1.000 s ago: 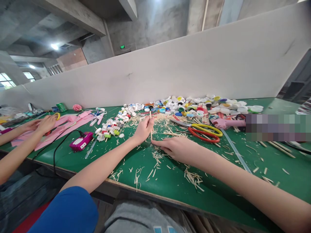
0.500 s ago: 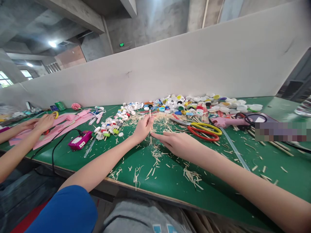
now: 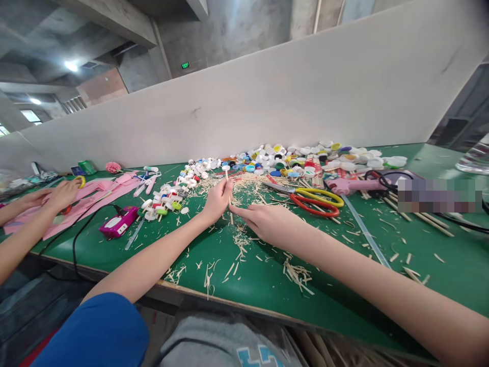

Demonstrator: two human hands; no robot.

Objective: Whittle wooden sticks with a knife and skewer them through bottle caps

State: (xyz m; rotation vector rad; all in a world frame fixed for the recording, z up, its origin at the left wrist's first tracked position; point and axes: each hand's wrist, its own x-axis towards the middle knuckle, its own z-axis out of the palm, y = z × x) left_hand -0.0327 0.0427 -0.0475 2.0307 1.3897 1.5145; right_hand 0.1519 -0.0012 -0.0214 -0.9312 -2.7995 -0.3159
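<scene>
Centrally, in the head view, a wooden stick (image 3: pixel 226 175) is held near-upright over the green table (image 3: pixel 260 285).
Its long axis, slightly tilted, is closely pinched by the left hand (image 3: pixel 216 204); lower down, it is met by the right hand's (image 3: pixel 269 221) index fingertip, that hand's grip untellable.

A pale partition (image 3: pixel 275 97) slants across the frame, with a green lit sign (image 3: pixel 185 65) above it at top centre and a ceiling light (image 3: pixel 71 66) upper left. At middle left lie pink sheets (image 3: pixel 91 200), a ruffled pink flower (image 3: pixel 113 167) behind them, and a magenta power block (image 3: pixel 119 223) with a black cable (image 3: pixel 78 236). A clear object (image 3: pixel 476 160) sits at the right edge.
</scene>
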